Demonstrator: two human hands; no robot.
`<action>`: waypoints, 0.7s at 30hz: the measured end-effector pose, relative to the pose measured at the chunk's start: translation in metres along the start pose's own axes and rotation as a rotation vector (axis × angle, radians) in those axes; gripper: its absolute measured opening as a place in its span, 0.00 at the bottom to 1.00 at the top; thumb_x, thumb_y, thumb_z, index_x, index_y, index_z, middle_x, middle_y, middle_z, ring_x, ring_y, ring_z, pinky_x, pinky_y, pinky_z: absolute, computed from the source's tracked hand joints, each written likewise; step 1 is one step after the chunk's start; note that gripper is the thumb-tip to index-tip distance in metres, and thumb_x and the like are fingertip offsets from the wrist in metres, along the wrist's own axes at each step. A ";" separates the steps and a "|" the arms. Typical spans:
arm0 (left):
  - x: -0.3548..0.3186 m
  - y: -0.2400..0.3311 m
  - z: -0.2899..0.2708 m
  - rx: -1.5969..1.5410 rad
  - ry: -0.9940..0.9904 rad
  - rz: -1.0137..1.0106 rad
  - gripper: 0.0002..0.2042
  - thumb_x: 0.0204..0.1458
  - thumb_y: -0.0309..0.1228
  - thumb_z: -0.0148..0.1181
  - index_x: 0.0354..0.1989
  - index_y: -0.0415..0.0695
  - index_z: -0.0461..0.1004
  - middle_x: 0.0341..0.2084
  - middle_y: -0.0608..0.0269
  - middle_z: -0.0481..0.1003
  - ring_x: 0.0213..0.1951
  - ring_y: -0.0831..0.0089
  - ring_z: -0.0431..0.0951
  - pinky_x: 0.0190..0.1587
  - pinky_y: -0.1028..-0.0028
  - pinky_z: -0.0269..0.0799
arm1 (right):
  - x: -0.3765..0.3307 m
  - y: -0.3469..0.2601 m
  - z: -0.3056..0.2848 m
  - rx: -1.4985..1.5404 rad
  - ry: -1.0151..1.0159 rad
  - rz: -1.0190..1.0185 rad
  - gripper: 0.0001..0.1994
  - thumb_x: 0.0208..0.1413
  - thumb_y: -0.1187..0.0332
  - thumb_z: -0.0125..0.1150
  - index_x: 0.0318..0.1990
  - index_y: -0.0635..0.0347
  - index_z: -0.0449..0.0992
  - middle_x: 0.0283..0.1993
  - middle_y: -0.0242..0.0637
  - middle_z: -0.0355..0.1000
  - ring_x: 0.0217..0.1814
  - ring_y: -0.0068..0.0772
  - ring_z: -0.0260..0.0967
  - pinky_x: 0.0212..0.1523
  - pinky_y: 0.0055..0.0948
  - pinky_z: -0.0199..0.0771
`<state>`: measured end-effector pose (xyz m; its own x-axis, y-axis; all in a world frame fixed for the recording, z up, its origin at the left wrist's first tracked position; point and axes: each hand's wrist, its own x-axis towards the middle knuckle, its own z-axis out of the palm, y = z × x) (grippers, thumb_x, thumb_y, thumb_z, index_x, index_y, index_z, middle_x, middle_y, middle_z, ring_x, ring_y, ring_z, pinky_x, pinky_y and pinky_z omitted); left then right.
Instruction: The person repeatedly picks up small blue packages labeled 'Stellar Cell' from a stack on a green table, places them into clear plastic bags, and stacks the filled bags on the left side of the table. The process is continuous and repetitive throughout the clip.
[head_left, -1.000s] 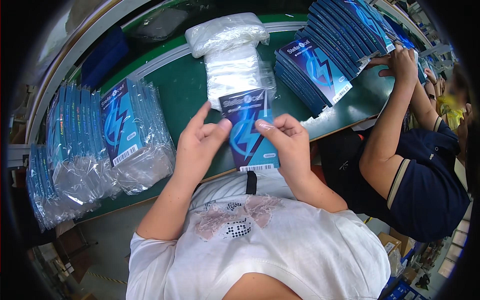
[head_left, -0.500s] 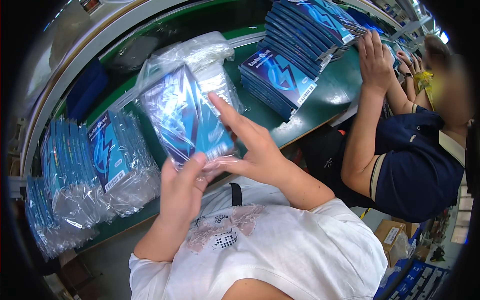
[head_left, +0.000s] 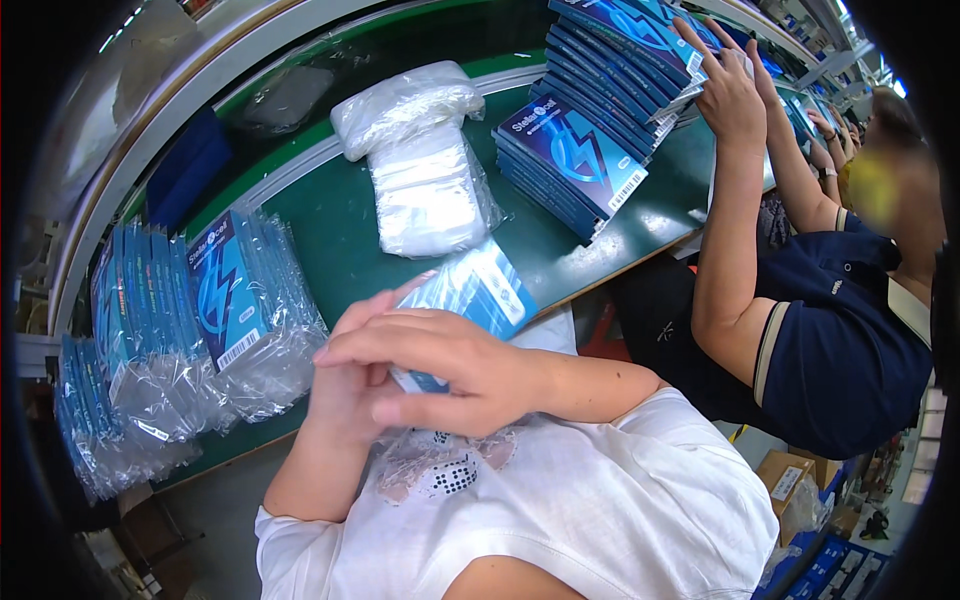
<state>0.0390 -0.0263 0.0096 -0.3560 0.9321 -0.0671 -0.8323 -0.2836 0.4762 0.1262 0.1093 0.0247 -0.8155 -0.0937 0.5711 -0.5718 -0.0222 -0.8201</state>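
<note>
A flat blue box (head_left: 480,290) in clear plastic is held tilted in front of my chest, between my two hands. My left hand (head_left: 350,365) grips its near left end, with most of its fingers hidden. Across the box lies my right hand (head_left: 450,365), its fingers reaching over to my left hand and its thumb apart below them. A strip of the box shows between that thumb and the fingers. The box's lower end is hidden by my hands.
On the green table (head_left: 340,215) lies a pile of clear plastic bags (head_left: 430,190). Bagged blue boxes (head_left: 225,300) stand in rows at left. Unbagged blue boxes (head_left: 570,150) are stacked at back right. A co-worker in a dark shirt (head_left: 840,330) sits at right, hands at the far stack.
The bagged box has come down toward my chest, off the bag pile, and turned. My right hand has swung from its right side across it to my left hand.
</note>
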 end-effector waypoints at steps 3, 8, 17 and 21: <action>-0.011 0.016 0.028 0.356 0.438 0.280 0.27 0.48 0.27 0.47 0.59 0.30 0.60 0.49 0.45 0.69 0.44 0.65 0.75 0.47 0.71 0.71 | 0.000 0.001 -0.007 0.016 0.019 -0.077 0.27 0.51 0.69 0.60 0.59 0.67 0.64 0.47 0.46 0.70 0.45 0.36 0.69 0.43 0.29 0.69; -0.019 0.046 0.042 1.211 0.574 0.972 0.29 0.45 0.17 0.46 0.61 0.31 0.58 0.57 0.47 0.64 0.58 0.62 0.65 0.60 0.66 0.59 | 0.001 -0.004 -0.046 -0.307 0.222 0.038 0.21 0.52 0.71 0.59 0.54 0.66 0.69 0.43 0.42 0.73 0.44 0.33 0.71 0.44 0.28 0.70; -0.030 0.076 0.014 2.426 0.930 0.510 0.25 0.48 0.30 0.58 0.56 0.35 0.65 0.60 0.50 0.62 0.65 0.54 0.55 0.66 0.57 0.47 | 0.001 -0.012 -0.132 -0.862 0.575 0.099 0.14 0.52 0.70 0.59 0.45 0.66 0.75 0.39 0.44 0.74 0.42 0.36 0.73 0.43 0.28 0.71; -0.025 0.078 0.020 2.462 0.952 0.437 0.25 0.49 0.31 0.59 0.55 0.34 0.66 0.60 0.49 0.61 0.66 0.52 0.51 0.66 0.58 0.47 | -0.017 -0.001 -0.160 -1.542 0.293 0.188 0.21 0.48 0.62 0.63 0.46 0.70 0.74 0.49 0.54 0.71 0.53 0.53 0.67 0.55 0.40 0.66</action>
<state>-0.0087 -0.0669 0.0657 -0.7766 0.4931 0.3920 0.5720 0.8127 0.1110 0.1268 0.2701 0.0214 -0.7662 0.2137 0.6060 0.1467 0.9763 -0.1589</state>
